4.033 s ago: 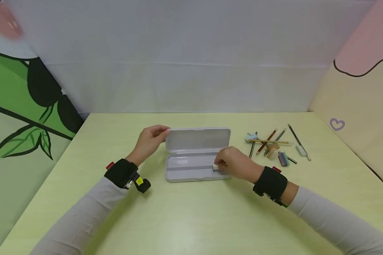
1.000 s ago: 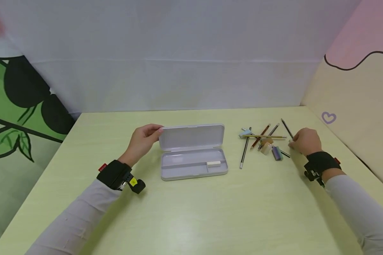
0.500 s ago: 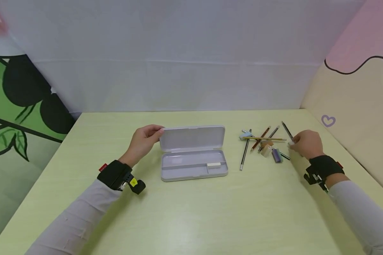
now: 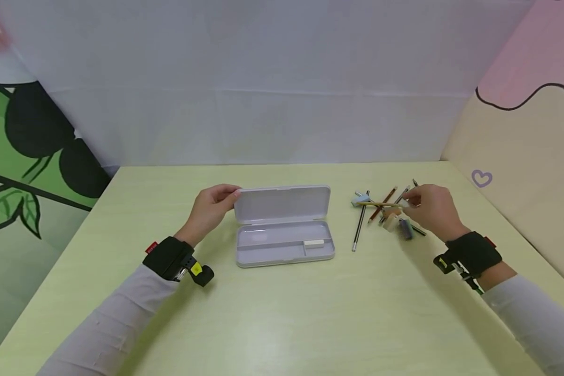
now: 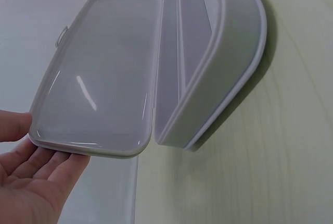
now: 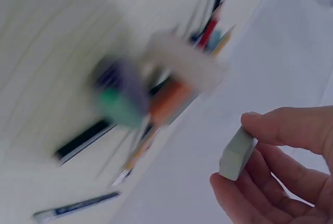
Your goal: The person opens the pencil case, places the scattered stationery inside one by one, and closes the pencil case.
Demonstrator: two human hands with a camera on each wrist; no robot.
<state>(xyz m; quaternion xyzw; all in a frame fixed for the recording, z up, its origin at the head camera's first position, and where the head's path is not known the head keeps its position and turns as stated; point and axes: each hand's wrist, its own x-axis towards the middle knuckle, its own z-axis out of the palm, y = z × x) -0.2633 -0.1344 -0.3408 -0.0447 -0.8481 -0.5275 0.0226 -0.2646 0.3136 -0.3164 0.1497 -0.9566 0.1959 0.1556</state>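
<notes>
A pale grey pencil case (image 4: 282, 205) stands with its lid raised on the table. My left hand (image 4: 211, 206) holds the lid's upper left corner; in the left wrist view the thumb is at the front and the fingers (image 5: 44, 164) are behind it. One white eraser (image 4: 314, 244) lies in the small front right compartment. My right hand (image 4: 433, 209) is raised over the right side of the pencil pile. In the right wrist view it pinches a pale greenish-white eraser (image 6: 238, 153) between thumb and fingers.
Left of my right hand lies a loose pile: several pencils (image 4: 361, 224), a light blue eraser (image 4: 361, 199), a purple-and-green eraser (image 4: 406, 230) and beige and brown blocks (image 4: 391, 222). A white cloth (image 4: 282, 125) hangs behind the table.
My right hand went from the case's small compartment, where the white eraser stayed, to the table's right side. It has picked up another eraser and moved left. My left hand still holds the lid.
</notes>
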